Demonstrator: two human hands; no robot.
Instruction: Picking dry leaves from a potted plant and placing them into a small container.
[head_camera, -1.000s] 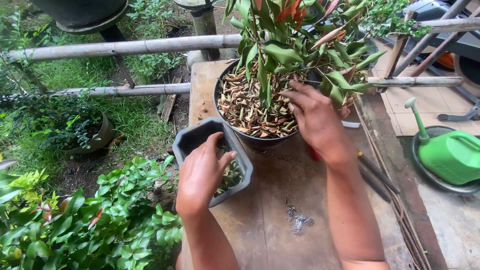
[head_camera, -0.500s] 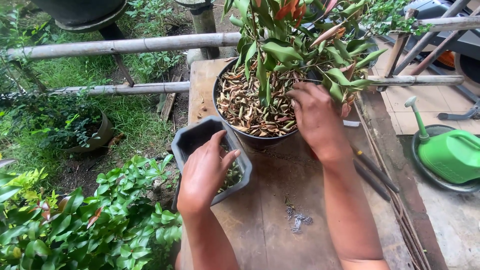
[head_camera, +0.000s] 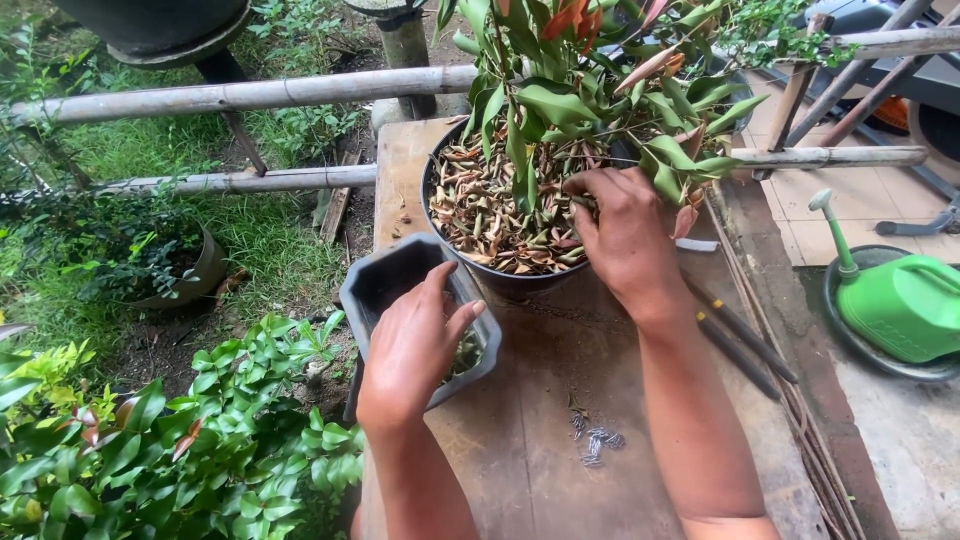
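Right hand (head_camera: 625, 235) fingertips seemingly buried among leaves (head_camera: 490, 215).

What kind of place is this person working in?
Likely a home garden or backyard potting spot: a wooden table holds a potted plant, grass and shrubs surround it, and a green watering can sits nearby.

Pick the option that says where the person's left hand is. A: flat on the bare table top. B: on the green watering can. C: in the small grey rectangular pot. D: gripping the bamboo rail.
C: the left hand reaches into the small grey rectangular pot, while the right hand works among the dry leaves in the round black pot.
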